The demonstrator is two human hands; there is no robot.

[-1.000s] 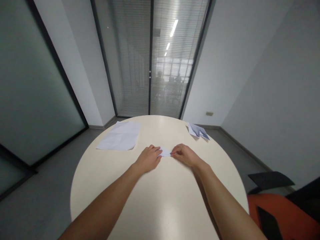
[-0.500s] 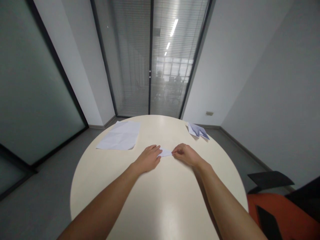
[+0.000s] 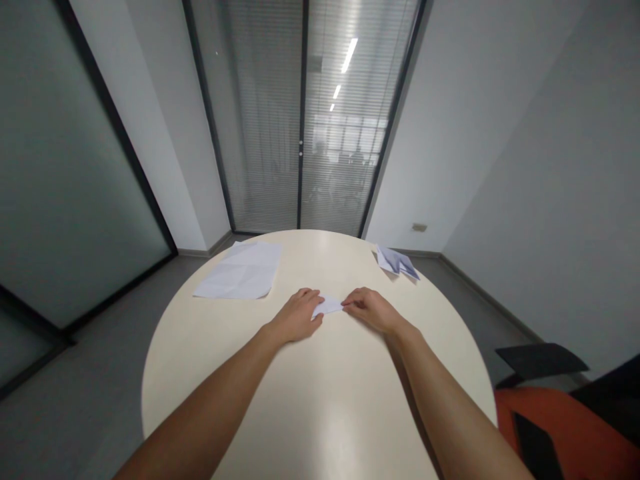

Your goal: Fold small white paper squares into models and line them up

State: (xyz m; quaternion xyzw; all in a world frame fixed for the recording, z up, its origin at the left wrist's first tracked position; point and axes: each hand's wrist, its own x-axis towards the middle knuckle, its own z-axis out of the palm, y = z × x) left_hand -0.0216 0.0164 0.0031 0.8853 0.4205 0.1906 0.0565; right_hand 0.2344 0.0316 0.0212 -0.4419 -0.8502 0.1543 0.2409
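Between my two hands, at the middle of the round table, lies a small piece of folded white paper that narrows to a point on its right. My left hand rests over the paper's left end, fingers stretched out and thumb apart, hiding part of it. At the pointed right end, my right hand has its thumb and fingertips pinched together on the paper's tip.
A creased white paper sheet lies at the table's far left. Another folded paper stands partly raised near the far right edge. The pale round table has a red chair at its right. A glass partition with blinds rises beyond.
My left hand has shifted very slightly, and a little more of the folded paper shows between its thumb and fingers. My right hand keeps its pinch at the tip.
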